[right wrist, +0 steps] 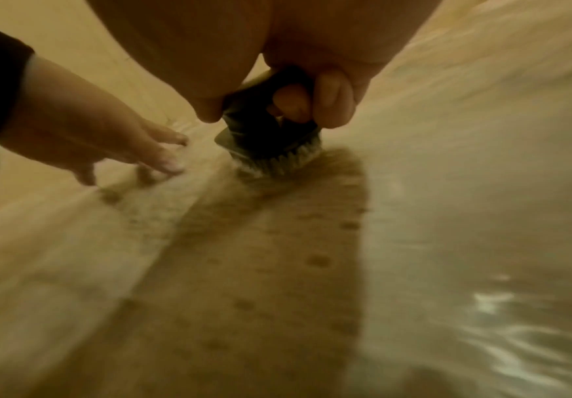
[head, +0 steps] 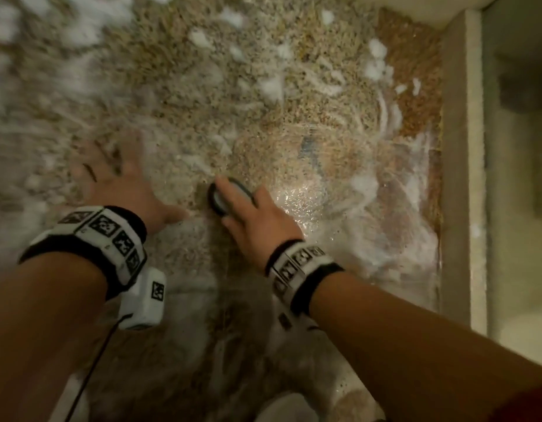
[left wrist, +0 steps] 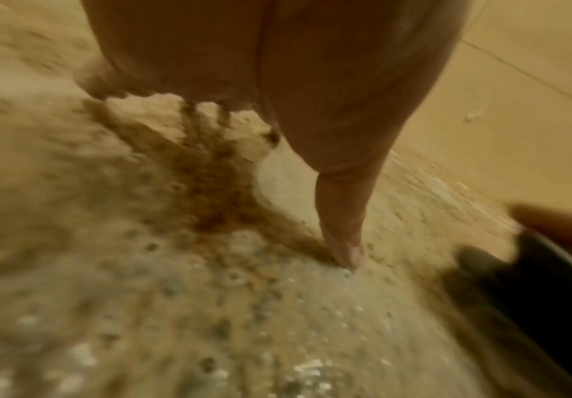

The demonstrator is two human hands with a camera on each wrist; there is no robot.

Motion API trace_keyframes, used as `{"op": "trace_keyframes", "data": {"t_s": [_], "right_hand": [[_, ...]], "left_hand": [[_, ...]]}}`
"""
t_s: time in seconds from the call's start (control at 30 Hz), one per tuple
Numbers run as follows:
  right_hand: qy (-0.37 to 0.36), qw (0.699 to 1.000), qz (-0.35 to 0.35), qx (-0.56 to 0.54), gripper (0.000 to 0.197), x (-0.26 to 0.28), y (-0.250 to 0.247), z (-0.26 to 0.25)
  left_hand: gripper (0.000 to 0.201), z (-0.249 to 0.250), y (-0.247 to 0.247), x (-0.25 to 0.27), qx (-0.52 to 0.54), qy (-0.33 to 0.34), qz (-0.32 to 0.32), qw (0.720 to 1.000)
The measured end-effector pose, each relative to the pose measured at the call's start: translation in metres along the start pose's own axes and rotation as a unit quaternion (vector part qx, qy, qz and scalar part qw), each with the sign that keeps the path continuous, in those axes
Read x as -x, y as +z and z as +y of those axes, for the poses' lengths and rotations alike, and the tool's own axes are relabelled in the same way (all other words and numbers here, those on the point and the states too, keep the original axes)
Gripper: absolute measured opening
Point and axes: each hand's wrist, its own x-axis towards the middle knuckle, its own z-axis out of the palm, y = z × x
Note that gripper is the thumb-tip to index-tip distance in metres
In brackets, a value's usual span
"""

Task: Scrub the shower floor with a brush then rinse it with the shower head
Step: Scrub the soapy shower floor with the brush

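The pebble-textured shower floor (head: pixel 263 95) is wet and streaked with white foam. My right hand (head: pixel 248 208) grips a dark round scrub brush (head: pixel 224 197) from above, its pale bristles (right wrist: pixel 277 161) pressed on the floor. In the right wrist view the fingers (right wrist: pixel 332 99) curl round the brush's black handle (right wrist: pixel 264 118). My left hand (head: pixel 117 181) lies flat on the floor just left of the brush, fingers spread and straight. Its thumb (left wrist: pixel 342 220) touches the wet floor (left wrist: pixel 209 309), and the brush (left wrist: pixel 549 282) shows dark at the right edge. No shower head is in view.
A raised pale curb (head: pixel 461 166) runs along the right side of the floor. Beyond it lies dim bathroom floor (head: pixel 519 208) with a dark object (head: pixel 522 83). A tiled wall (left wrist: pixel 515 80) stands behind the floor. A puddle glints right of the brush (head: pixel 300 193).
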Motion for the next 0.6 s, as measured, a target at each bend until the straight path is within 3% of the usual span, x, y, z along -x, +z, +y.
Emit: {"op": "trace_keyframes", "data": {"t_s": [0.07,0.13,0.23,0.3,0.4,0.5,0.6], "right_hand": [[0.025,1.0,-0.006,0.011,0.062,0.021,-0.006,0.026],[0.098,0.994,0.045,0.008,0.061,0.022,-0.026,0.059],[0.276,0.949,0.13,-0.086,0.059,0.0,-0.056,0.085],[0.321,0.927,0.156,-0.118,0.06,-0.014,-0.056,0.072],[0.233,0.951,0.154,-0.131,0.06,-0.009,-0.017,0.011],[0.117,0.982,0.059,-0.137,0.063,0.008,0.031,-0.061],[0.128,0.977,0.023,-0.17,0.068,0.018,0.048,-0.085]], "left_hand": [[0.157,-0.018,-0.002,0.0,0.011,-0.012,-0.004,1.0],[0.155,-0.035,-0.003,0.004,0.015,-0.034,-0.006,0.999],[0.155,-0.048,0.001,0.009,0.035,-0.059,-0.013,0.998],[0.153,-0.05,0.004,0.01,0.049,-0.062,-0.011,0.997],[0.152,-0.049,0.006,0.015,0.059,-0.054,-0.009,0.997],[0.151,-0.057,0.003,0.022,0.061,-0.067,-0.004,0.996],[0.151,-0.071,-0.003,0.03,0.078,-0.096,-0.011,0.992]]}}
